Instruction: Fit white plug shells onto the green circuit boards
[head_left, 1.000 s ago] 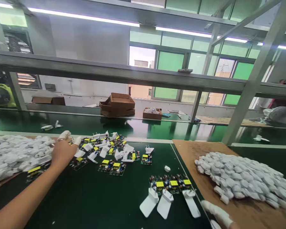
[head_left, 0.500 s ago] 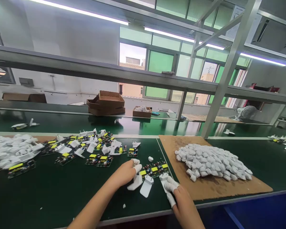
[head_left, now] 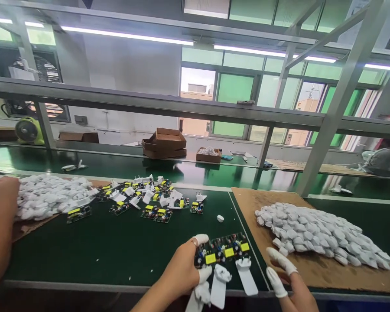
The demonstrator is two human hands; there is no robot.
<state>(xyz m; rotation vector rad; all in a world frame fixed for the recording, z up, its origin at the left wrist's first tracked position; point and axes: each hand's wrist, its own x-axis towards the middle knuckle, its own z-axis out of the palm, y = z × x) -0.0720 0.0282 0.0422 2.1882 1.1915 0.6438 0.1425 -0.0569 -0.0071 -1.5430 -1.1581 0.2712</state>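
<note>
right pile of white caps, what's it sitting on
The pile of white caps lies on a brown board set on the green bench top. The board's middle is covered by the pile.

The desk (head_left: 117, 255) was dark green. White plug shells (head_left: 218, 286) lay by green circuit boards (head_left: 222, 250) carrying yellow blocks. Both the left hand (head_left: 185, 271) and the right hand (head_left: 294, 286) wore white fingertip covers. A heap of white caps (head_left: 318, 232) sat on a brown board (head_left: 312, 277). Brown cardboard boxes (head_left: 164, 143) stood behind.
</note>
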